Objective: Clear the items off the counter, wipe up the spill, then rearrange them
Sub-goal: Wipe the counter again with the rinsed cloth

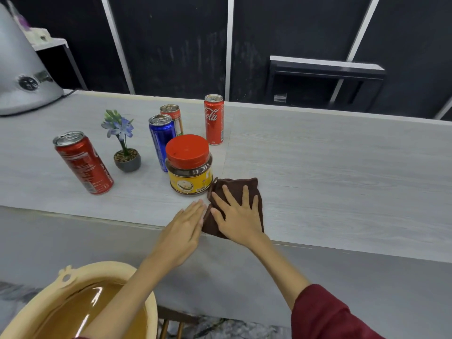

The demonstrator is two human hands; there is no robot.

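A dark brown cloth [241, 185] lies folded at the front edge of the grey counter [330, 172]. My right hand [238, 217] presses flat on it with fingers spread. My left hand [184, 228] rests flat beside it, fingertips touching the cloth's left edge. Just behind the cloth stands a jar [188, 165] with a red lid and yellow label. Further back are a blue can [161, 140], a small orange-labelled can [172, 117] and a tall red cola can [214, 119]. A red can [84, 162] and a small potted flower [124, 143] stand to the left.
A beige basin [80, 304] holding water sits below the counter at the lower left, under my left forearm. A silver appliance [22, 69] stands at the counter's far left end. A dark shelf [325, 81] is behind the counter at the right.
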